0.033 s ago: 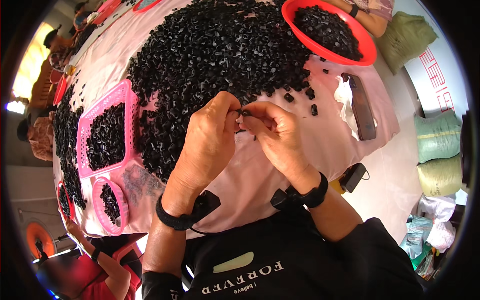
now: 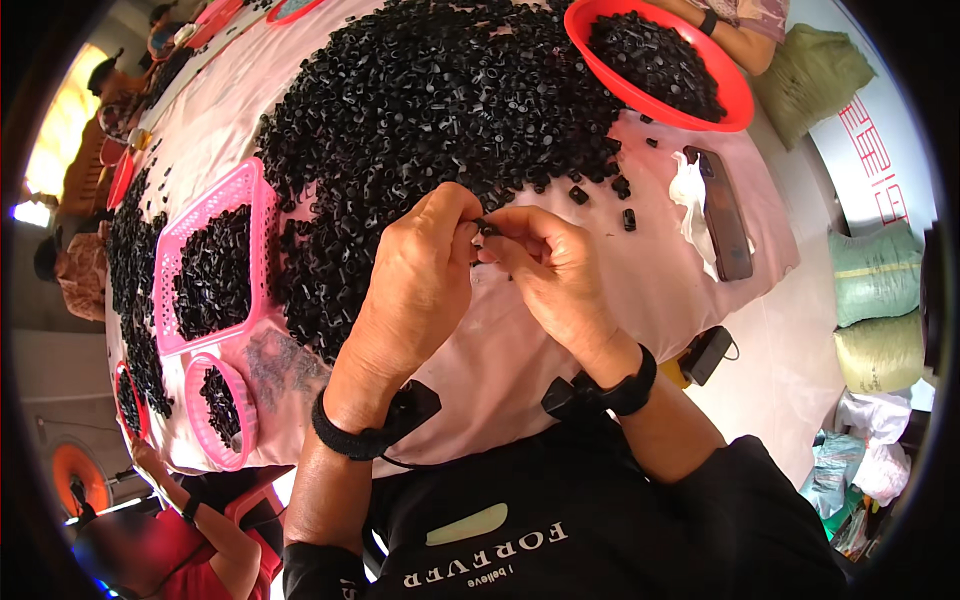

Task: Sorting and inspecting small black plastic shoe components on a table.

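Note:
My left hand and my right hand meet fingertip to fingertip above the pink table cover. Together they pinch a small black plastic part between thumbs and forefingers. Whether it is one piece or two pressed together I cannot tell. Right behind the hands lies a big heap of the same small black parts. Each wrist wears a black band with a small black device.
A pink square basket and a small round pink basket, both holding black parts, sit to the left. A red bowl of parts stands far right, beside a phone and white tissue. Other people work around the table; sacks lie right.

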A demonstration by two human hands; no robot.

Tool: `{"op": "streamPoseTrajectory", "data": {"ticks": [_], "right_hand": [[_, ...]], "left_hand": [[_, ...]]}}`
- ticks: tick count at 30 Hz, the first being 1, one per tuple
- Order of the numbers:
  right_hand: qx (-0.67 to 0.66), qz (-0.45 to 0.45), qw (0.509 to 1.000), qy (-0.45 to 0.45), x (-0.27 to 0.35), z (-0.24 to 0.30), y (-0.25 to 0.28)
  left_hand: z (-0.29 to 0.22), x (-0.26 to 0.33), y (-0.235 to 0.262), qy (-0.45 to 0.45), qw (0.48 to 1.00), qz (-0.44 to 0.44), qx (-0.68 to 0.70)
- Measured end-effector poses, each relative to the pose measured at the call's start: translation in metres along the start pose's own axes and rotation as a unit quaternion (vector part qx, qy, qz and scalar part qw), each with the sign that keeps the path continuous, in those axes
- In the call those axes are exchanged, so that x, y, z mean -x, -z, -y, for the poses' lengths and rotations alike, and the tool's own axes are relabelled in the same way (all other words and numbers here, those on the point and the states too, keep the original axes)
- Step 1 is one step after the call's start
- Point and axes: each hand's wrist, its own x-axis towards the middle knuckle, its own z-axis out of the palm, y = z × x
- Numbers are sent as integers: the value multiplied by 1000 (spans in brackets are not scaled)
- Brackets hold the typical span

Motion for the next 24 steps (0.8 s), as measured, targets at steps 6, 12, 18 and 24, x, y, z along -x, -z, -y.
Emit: {"op": "streamPoseTrajectory", "data": {"ticks": [6, 12, 18, 24], "right_hand": [[22, 23, 999, 2, 0, -2, 0], [-21, 36, 997, -72, -1, 9, -1], [-53, 53, 992, -103, -1, 14, 0], [-89, 70, 986, -121, -3, 7, 4]], "left_hand": [[-2, 2, 4, -40, 998, -7, -44], [1, 4, -3, -57, 996, -49, -41], [0, 7, -9, -12, 997, -68, -18], [4, 9, -20, -12, 995, -101, -13]]}}
